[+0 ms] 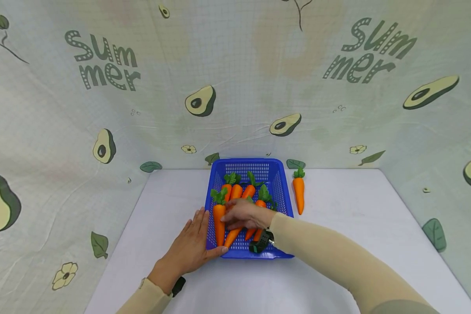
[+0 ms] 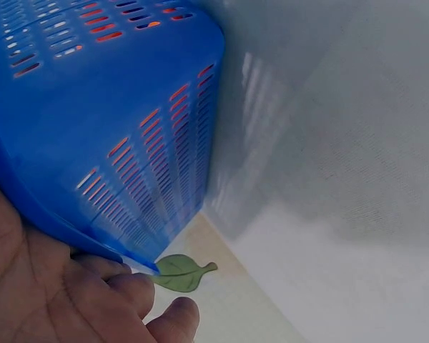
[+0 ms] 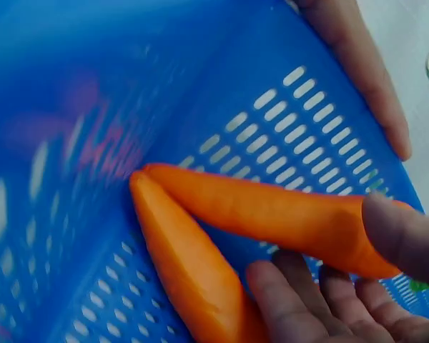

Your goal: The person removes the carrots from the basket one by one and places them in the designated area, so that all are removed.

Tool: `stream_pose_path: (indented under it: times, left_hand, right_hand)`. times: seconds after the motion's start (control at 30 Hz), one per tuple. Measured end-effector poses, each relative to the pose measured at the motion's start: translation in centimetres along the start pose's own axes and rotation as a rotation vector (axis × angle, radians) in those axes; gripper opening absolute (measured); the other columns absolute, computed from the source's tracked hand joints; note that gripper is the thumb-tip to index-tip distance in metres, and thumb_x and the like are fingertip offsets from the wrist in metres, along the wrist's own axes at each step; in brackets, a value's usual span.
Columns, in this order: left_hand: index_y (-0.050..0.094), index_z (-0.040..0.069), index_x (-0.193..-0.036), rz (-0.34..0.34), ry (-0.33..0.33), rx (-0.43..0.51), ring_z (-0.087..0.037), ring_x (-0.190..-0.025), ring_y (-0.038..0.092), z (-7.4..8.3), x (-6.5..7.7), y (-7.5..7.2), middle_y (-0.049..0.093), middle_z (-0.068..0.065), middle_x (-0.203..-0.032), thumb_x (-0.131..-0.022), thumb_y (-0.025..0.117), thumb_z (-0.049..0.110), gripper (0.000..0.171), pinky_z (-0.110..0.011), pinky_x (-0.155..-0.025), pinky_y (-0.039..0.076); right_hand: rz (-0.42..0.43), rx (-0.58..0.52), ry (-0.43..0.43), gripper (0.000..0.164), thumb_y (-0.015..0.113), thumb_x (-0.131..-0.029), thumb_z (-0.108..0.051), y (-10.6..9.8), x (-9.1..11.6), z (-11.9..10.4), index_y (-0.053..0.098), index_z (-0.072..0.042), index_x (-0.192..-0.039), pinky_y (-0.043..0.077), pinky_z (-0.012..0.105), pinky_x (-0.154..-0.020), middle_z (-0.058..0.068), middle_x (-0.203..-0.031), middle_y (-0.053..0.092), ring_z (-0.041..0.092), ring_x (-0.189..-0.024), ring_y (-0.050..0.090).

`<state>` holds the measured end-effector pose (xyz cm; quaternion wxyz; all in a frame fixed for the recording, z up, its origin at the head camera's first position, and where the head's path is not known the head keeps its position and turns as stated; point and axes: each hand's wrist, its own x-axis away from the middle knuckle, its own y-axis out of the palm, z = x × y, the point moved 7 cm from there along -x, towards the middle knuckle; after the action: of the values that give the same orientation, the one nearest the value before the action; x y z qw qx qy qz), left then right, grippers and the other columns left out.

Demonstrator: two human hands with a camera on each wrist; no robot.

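A blue plastic basket (image 1: 281, 187) with slotted walls holds several orange carrots with green leafy tops. My right hand (image 1: 245, 213) reaches into it and grips a carrot (image 1: 219, 222) at the left wall. In the right wrist view, the thumb lies on this carrot (image 3: 272, 209) near its thick end, fingers beneath. Another carrot (image 3: 189, 264) lies beside it, their tips meeting at the basket's corner. My left hand (image 1: 190, 246) rests along the left rim, fingers extended, thumb across the front corner. The left wrist view shows its fingers by the rim of the basket (image 2: 64, 121).
One carrot (image 1: 299, 192) lies on the white table (image 1: 345, 209), right of the basket. A cloth (image 1: 235, 65) printed with avocados, leaves and lettering hangs behind the table and along both sides. Both wrists wear black bands.
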<state>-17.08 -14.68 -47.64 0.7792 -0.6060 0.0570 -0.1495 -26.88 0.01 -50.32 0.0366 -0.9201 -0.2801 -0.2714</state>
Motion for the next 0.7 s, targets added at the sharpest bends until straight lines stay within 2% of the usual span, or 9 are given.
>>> stream_pose_path:
  times: [0.17, 0.3, 0.5, 0.7]
  left_hand:
    - [0.015, -0.003, -0.167, 0.002, 0.002, 0.001, -0.039, -0.163, 0.015, 0.0, 0.0, 0.0, 0.010, -0.022, -0.176, -0.090, 0.048, 0.088, 0.123, -0.060, -0.129, 0.023]
    - [0.016, -0.003, -0.167, 0.010, 0.006, 0.004, -0.040, -0.163, 0.016, 0.0, 0.0, 0.0, 0.012, -0.023, -0.176, -0.091, 0.049, 0.087, 0.122, -0.060, -0.129, 0.024]
    - [0.016, -0.003, -0.167, 0.011, 0.004, 0.000, -0.039, -0.163, 0.016, 0.0, 0.0, 0.1, 0.012, -0.023, -0.176, -0.090, 0.048, 0.087, 0.123, -0.059, -0.128, 0.025]
    - [0.015, -0.003, -0.167, 0.002, -0.003, 0.005, -0.039, -0.163, 0.015, -0.1, -0.1, 0.1, 0.010, -0.022, -0.176, -0.090, 0.047, 0.088, 0.123, -0.060, -0.128, 0.025]
  right_hand:
    - [-0.010, 0.077, -0.003, 0.075, 0.078, -0.093, -0.001, 0.4, -0.3, -0.1, 0.038, 0.008, -0.155, 0.061, 0.050, -0.097, 0.020, -0.124, 0.064, 0.028, -0.099, 0.072]
    - [0.008, 0.098, -0.012, 0.078, 0.080, -0.091, -0.001, 0.6, -0.7, -0.2, 0.037, 0.007, -0.155, 0.062, 0.051, -0.095, 0.019, -0.116, 0.064, 0.027, -0.094, 0.071]
    - [0.019, 0.093, -0.024, 0.083, 0.078, -0.093, -0.003, 0.6, -1.1, -0.3, 0.030, 0.004, -0.161, 0.061, 0.054, -0.096, 0.020, -0.116, 0.067, 0.027, -0.094, 0.073]
    - [0.020, 0.037, -0.060, 0.078, 0.075, -0.096, -0.005, 0.1, -1.1, -0.9, 0.032, -0.003, -0.161, 0.062, 0.053, -0.094, 0.020, -0.119, 0.066, 0.027, -0.095, 0.072]
